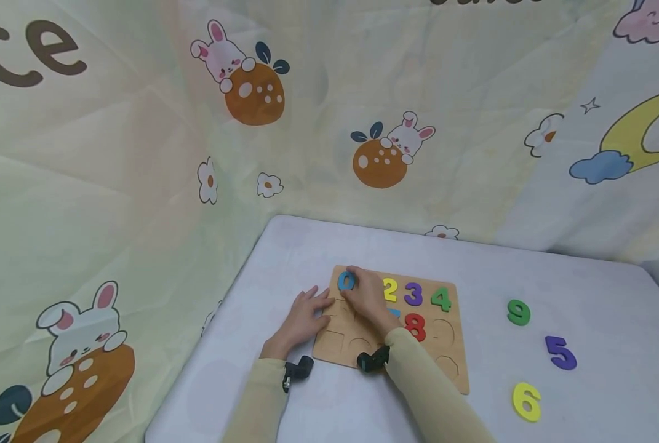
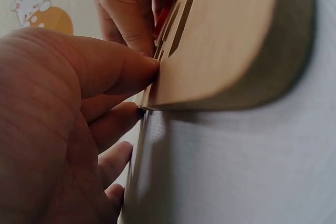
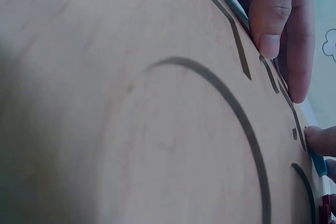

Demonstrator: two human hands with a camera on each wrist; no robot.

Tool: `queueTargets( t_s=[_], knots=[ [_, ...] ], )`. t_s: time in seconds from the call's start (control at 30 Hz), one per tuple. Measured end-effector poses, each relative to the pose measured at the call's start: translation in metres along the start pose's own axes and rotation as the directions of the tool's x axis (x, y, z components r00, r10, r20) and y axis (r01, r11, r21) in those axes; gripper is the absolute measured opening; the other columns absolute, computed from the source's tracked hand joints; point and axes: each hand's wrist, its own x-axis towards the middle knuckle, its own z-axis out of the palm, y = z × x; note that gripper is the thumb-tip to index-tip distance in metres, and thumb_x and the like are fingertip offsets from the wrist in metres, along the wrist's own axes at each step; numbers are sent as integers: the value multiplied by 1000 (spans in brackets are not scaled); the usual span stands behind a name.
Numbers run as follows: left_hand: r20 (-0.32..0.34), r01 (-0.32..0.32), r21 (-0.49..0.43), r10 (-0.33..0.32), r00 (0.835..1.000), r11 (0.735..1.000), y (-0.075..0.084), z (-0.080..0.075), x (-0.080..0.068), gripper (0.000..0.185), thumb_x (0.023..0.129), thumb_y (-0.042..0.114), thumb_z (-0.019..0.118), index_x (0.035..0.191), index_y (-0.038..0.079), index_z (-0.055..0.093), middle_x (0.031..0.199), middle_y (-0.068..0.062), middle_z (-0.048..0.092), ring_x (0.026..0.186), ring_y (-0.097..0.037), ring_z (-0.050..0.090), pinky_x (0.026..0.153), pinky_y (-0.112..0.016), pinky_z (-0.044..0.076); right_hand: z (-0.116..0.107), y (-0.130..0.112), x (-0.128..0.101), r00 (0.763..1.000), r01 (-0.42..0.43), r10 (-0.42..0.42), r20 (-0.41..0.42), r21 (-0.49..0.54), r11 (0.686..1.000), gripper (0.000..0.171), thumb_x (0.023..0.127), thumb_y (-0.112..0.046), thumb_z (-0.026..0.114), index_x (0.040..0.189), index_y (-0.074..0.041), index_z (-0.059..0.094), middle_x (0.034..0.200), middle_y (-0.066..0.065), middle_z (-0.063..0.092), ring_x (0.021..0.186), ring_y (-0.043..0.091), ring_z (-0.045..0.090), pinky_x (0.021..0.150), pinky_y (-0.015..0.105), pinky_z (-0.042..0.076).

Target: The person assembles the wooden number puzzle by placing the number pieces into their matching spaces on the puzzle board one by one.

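Note:
My right hand (image 1: 369, 298) reaches over the wooden number board (image 1: 329, 351) and pinches the blue number 0 (image 1: 346, 281) at its upper left corner. In the right wrist view the blue number 0 (image 3: 317, 163) shows under the fingertips. My left hand (image 1: 301, 320) rests at the board's left edge, fingers spread. Up close, its thumb (image 2: 123, 69) touches the board's face near the rim, and a finger touches the rim's side. Yellow 2 (image 1: 390, 289), purple 3 (image 1: 413, 294), green 4 (image 1: 441, 299) and red 8 (image 1: 415, 327) lie on the board; a blue piece (image 1: 394, 312) is partly hidden.
Right of the board, a green 9 (image 1: 519, 312), a purple 5 (image 1: 560, 353) and a yellow 6 (image 1: 527, 402) lie on the white table (image 1: 490, 369). Behind the table hangs a cloth (image 1: 318, 147) printed with rabbits.

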Motion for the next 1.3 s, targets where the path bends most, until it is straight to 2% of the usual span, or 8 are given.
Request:
queueTargets(
  t_s=[0.27,0.53,0.7,0.83,1.1,1.2,1.3],
  knots=[
    [4,12,-6,-12,1000,1000,-1,0,0,40,84,24,60,124,17,57,141,8,38,137,-20,17,112,-45,8,0,0,2,1000,-12,12,6,-1,1000,57,73,-26,75,125,-18,54,126,3,55,118,22,48,99,41,39],
    [8,2,10,-2,1000,1000,-2,2,1,40,84,22,61,123,16,58,141,8,38,136,-19,18,113,-42,7,-6,3,-2,999,13,-14,44,29,1000,60,73,-26,75,128,-17,51,128,4,53,119,23,47,99,42,40],
    [6,6,7,-6,1000,1000,-2,2,1,40,83,23,61,123,17,58,141,8,38,137,-20,17,113,-43,7,-17,6,-5,997,50,-54,48,93,994,58,75,-24,73,128,-14,51,127,4,52,118,23,46,98,43,41],
    [0,3,7,-3,1000,1000,-3,2,2,41,83,23,61,123,18,58,141,8,38,137,-19,17,113,-42,7,-31,12,-8,995,88,-92,38,79,993,54,78,-24,70,127,-11,51,127,6,51,117,25,45,99,44,40],
    [-12,31,-8,-31,999,999,-2,3,2,41,82,22,62,123,18,58,141,8,38,137,-20,17,112,-44,8,-57,29,-17,1000,0,-3,30,98,995,49,82,-26,65,127,-14,50,131,6,48,122,27,40,101,49,35],
    [-17,52,-29,-53,998,998,-1,3,2,40,82,21,62,123,19,58,141,9,38,137,-19,17,113,-43,7,-64,38,-22,1000,-11,10,9,81,997,46,83,-26,63,126,-15,51,131,5,48,122,27,41,100,50,35],
    [-26,46,-43,-47,999,998,0,3,2,39,82,19,62,122,18,59,140,8,39,136,-19,19,113,-43,7,-69,48,-26,999,-30,32,-18,81,996,44,83,-28,63,125,-16,52,130,4,49,121,26,41,98,50,38]
  ],
)
